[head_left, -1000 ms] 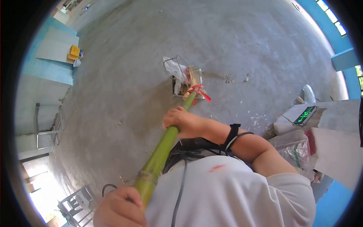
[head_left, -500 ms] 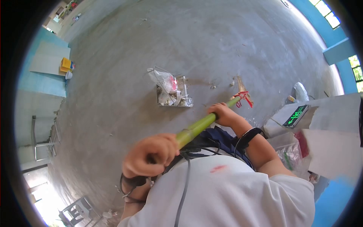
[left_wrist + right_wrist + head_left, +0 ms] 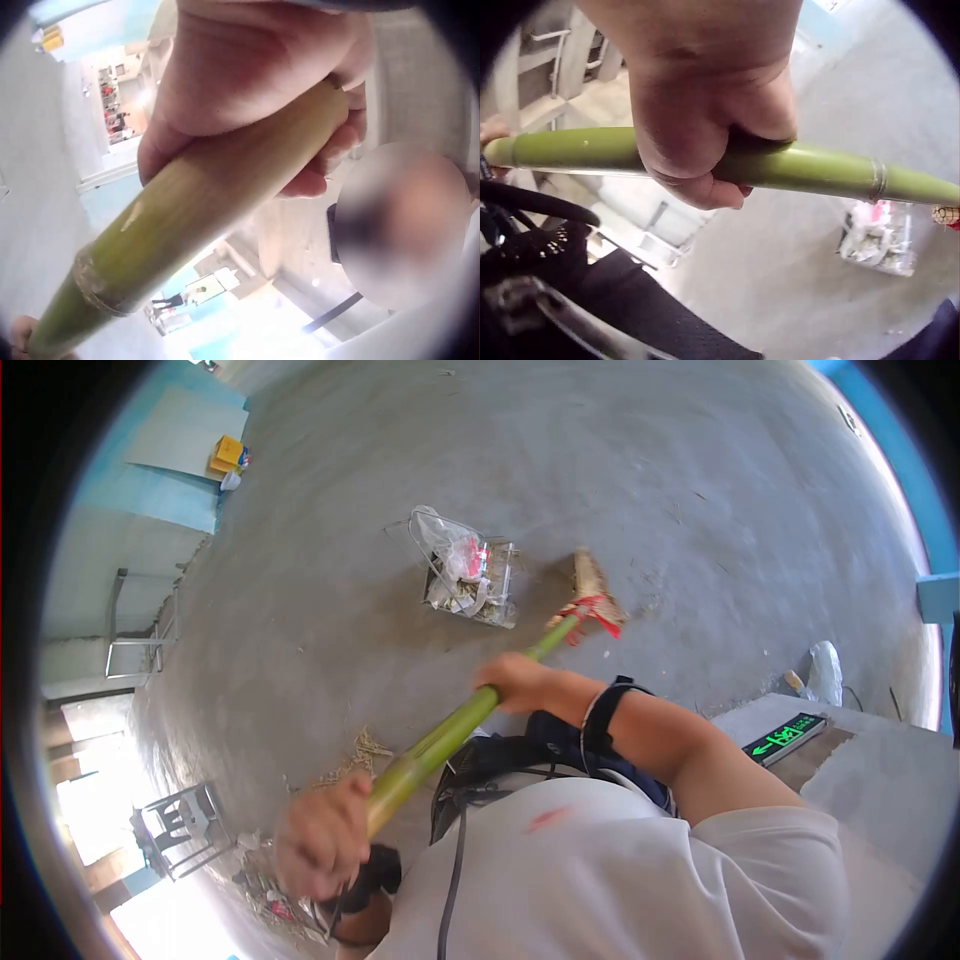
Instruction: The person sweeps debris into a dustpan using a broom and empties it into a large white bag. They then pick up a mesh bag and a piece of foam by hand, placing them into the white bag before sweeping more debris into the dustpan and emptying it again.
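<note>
Above the concrete floor [image 3: 620,480], bamboo broom handle [image 3: 440,735] tight in both fists: left hand [image 3: 320,840] topmost, right hand [image 3: 515,682] midway.

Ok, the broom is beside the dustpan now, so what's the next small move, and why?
Probably a short stroke drawing the broom head toward the dustpan. The head sits close beside the pan but apart from it, seemingly on the concrete. The left hand and right hand both grip the bamboo handle, so a sweep is ready.

At lower left the blurred left hand [image 3: 318,847] wraps its fingers round the green pole [image 3: 440,735]. At centre the right hand [image 3: 513,682] grips it too, bare forearm running back toward lower right.
</note>
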A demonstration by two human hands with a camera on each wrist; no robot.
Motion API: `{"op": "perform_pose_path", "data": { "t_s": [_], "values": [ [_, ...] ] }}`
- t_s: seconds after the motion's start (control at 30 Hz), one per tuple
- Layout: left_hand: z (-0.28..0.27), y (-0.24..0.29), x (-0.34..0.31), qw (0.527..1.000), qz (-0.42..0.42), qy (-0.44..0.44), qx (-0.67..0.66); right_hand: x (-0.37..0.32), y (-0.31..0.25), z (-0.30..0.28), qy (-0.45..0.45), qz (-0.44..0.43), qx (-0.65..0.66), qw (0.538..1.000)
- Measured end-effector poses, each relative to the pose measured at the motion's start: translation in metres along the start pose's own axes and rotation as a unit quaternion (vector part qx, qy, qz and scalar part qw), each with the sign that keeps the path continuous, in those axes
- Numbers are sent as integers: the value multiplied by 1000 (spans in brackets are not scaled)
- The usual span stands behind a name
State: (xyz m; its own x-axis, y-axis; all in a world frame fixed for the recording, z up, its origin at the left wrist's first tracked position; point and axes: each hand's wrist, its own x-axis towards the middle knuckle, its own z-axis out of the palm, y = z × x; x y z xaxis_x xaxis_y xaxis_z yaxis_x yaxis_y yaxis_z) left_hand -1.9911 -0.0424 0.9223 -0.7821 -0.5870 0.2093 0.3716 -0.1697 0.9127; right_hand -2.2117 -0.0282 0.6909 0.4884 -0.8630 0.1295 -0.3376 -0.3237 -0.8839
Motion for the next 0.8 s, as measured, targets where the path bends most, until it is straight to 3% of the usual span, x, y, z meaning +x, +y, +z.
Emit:
{"op": "perform_pose_path", "data": {
  "t_s": [0.07,0.17,0.23,0.3,0.4,0.5,0.63,0.73,0.8],
  "values": [
    [23,29,-3,996,-5,-75,57,19,-24,9,-29,-22,16,999],
    [66,45,-19,990,-15,50,129,37,-54,19,-48,-65,24,996],
    [66,72,-54,984,-24,-35,171,41,-81,29,-41,-97,28,994],
    [69,87,-84,985,6,-60,162,28,-110,42,-29,-119,28,992],
    [67,86,-123,990,102,-21,98,19,-129,66,-61,-100,13,993],
    [16,46,-203,986,84,132,63,18,-102,101,-67,-31,-32,997],
    [-30,-4,-228,960,8,280,7,27,-39,171,-113,61,-129,983],
    [-52,-17,-265,965,-41,259,34,36,-21,236,-111,73,-117,984],
    [-68,-5,-293,960,-25,277,35,61,-21,268,-87,55,-106,989]
  ]
}}
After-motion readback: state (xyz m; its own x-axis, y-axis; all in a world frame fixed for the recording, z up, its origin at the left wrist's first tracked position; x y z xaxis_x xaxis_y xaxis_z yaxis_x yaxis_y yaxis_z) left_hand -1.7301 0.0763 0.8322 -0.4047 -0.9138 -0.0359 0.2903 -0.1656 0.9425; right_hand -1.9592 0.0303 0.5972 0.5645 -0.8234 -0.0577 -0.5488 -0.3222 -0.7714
